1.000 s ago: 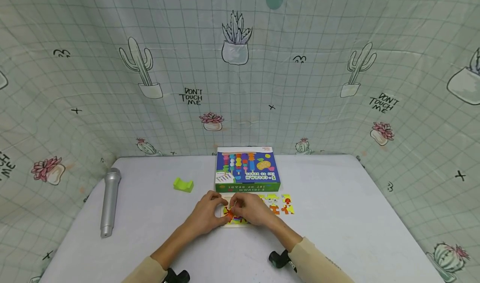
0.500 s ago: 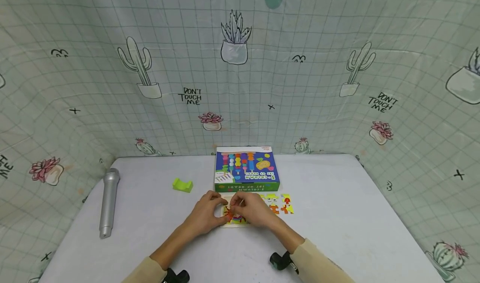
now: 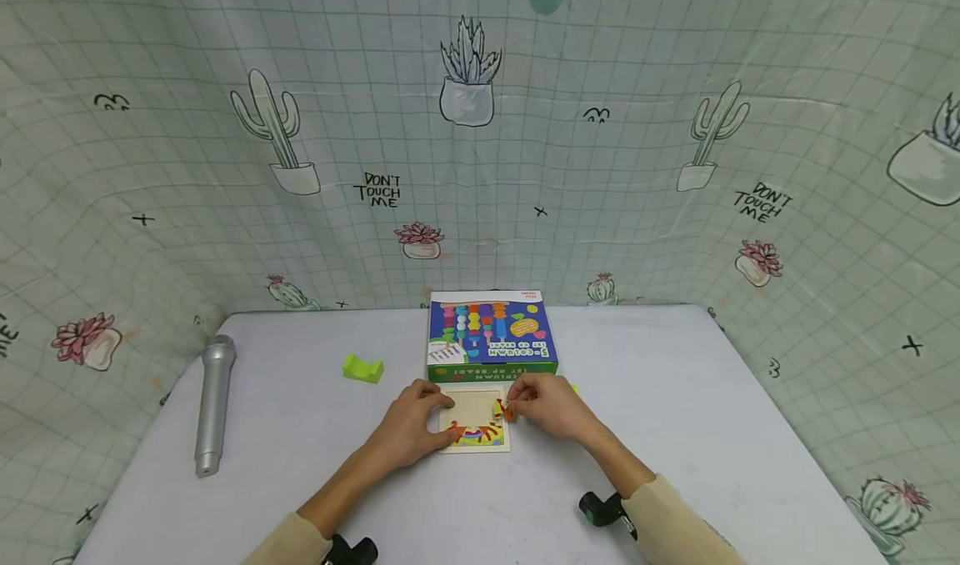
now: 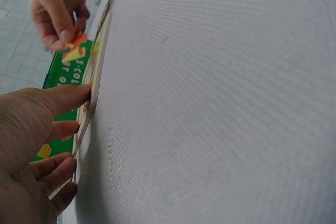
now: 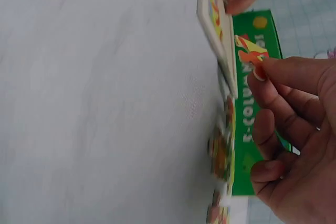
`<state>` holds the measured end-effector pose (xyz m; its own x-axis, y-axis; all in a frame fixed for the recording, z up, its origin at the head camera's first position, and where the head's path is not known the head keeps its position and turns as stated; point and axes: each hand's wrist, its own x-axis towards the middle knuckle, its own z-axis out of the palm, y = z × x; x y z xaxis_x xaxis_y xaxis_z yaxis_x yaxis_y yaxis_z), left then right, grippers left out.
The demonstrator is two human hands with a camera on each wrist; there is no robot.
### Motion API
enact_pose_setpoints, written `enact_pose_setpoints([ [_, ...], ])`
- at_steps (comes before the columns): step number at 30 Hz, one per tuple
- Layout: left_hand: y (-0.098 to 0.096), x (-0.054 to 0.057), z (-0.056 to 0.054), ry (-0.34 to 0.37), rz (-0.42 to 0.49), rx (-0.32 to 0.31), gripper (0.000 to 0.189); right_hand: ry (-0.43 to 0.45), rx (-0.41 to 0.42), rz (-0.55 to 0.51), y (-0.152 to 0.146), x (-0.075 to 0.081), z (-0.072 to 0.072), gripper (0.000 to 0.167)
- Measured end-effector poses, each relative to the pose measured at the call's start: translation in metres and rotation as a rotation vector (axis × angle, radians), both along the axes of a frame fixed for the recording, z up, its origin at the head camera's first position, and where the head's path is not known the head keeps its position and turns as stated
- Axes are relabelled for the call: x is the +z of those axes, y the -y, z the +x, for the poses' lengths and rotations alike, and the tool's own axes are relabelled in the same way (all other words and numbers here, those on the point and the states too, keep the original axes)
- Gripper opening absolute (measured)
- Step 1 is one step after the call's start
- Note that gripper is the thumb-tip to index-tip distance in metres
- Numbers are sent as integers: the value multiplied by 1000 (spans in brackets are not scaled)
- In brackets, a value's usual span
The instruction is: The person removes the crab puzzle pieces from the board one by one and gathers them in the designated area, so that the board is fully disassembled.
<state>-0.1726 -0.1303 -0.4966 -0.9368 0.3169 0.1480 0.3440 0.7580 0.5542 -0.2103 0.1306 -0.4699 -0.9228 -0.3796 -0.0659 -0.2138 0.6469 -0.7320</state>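
Observation:
A wooden jigsaw puzzle board lies in the middle of the table. Its lower part is filled with a yellow, red and rainbow picture, while bare wood shows above. My left hand holds the board's left side, thumb near the front and fingers toward the back. Between thumb and index finger of my right hand is a yellow and orange puzzle piece, tilted above the board's right edge. Loose puzzle pieces lie right of the board in the right wrist view; in the head view my right hand mostly covers them.
Just behind the board stands a blue and green bead-set box. A lime-green curved block sits to its left. Farther left lies a silver microphone-shaped cylinder. A patterned cloth hangs behind the white table.
My right hand has moved right from over the board, with a puzzle piece now visible in its fingers. More of the board shows. The left hand stays at the board's left side.

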Motion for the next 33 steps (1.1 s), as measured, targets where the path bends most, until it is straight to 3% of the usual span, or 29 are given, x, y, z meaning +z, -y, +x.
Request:
enact_pose_setpoints([
  [6,-1,0,0,-1,-10,0,44,23,-99,78,-17,-7,-2,6],
  [16,-3,4,-1,1,4,-16,44,9,-82,119,-18,-8,-3,6],
  [33,-1,2,0,2,-4,-9,43,-98,-57,205,-15,-12,-3,5],
])
